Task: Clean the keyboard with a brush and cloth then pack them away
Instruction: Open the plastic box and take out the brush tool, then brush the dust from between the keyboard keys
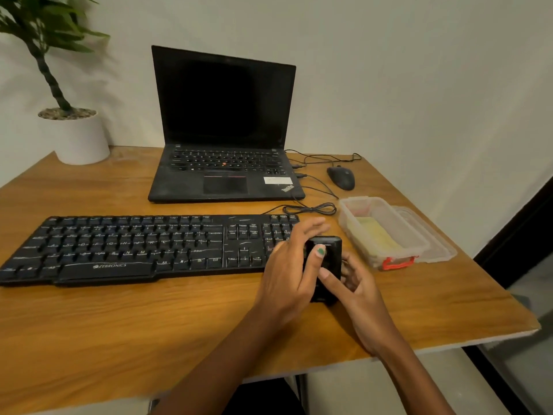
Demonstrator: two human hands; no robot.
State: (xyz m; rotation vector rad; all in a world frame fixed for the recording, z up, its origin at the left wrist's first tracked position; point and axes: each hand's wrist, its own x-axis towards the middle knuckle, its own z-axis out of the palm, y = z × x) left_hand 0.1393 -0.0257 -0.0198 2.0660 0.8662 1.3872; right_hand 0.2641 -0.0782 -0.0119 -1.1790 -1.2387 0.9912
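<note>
A black keyboard (134,247) lies across the wooden table (149,324). At its right end both hands hold a black boxy object (327,250), likely the brush, upright off the table. My left hand (287,277) grips its left side, thumb laid across its front. Under and beside it, my right hand (356,286) holds its lower part with curled fingers. A clear plastic box (386,232) with a red clasp stands to the right, and a yellow cloth (377,235) lies inside it.
An open black laptop (224,130) stands behind the keyboard. A black mouse (341,177) and loose cables (311,208) lie to its right. The box's clear lid (431,235) rests beside the box. A potted plant (77,136) occupies the back left corner.
</note>
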